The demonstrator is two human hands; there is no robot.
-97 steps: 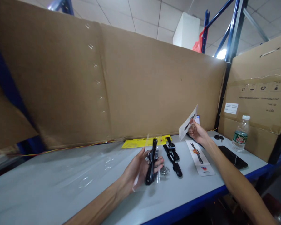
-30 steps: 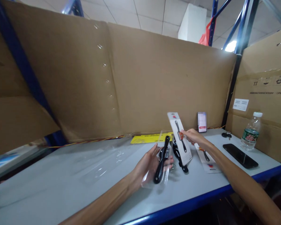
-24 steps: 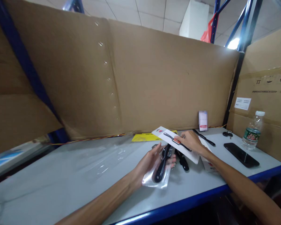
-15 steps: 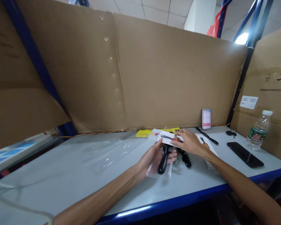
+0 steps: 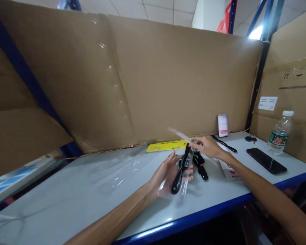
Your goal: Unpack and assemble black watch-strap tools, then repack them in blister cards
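Observation:
In the head view my left hand [image 5: 169, 168] is palm up, its fingers curled around a black-handled tool [image 5: 177, 180] with a clear plastic bag [image 5: 165, 189] about it. The tool's far end is partly hidden, so its kind is unclear. My right hand [image 5: 206, 147] pinches a white card [image 5: 181, 134] above the left hand. The card is tilted, nearly edge-on and blurred. Another black tool [image 5: 202, 170] lies on the table just right of my left hand. A printed white card [image 5: 229, 170] rests under my right forearm, partly covered by it.
Behind the hands lies a yellow printed sheet [image 5: 165, 145], with clear plastic film [image 5: 119, 170] to the left. At the right are a thin black tool [image 5: 225, 144], keys [image 5: 251, 138], a dark phone [image 5: 266, 160] and a bottle [image 5: 279, 136]. A lit phone [image 5: 222, 125] leans against the cardboard wall [image 5: 168, 85].
My right hand has swung the white card from facing me to nearly edge-on, lifting it off the tool. My left hand still holds the black-handled tool. The view has shifted slightly.

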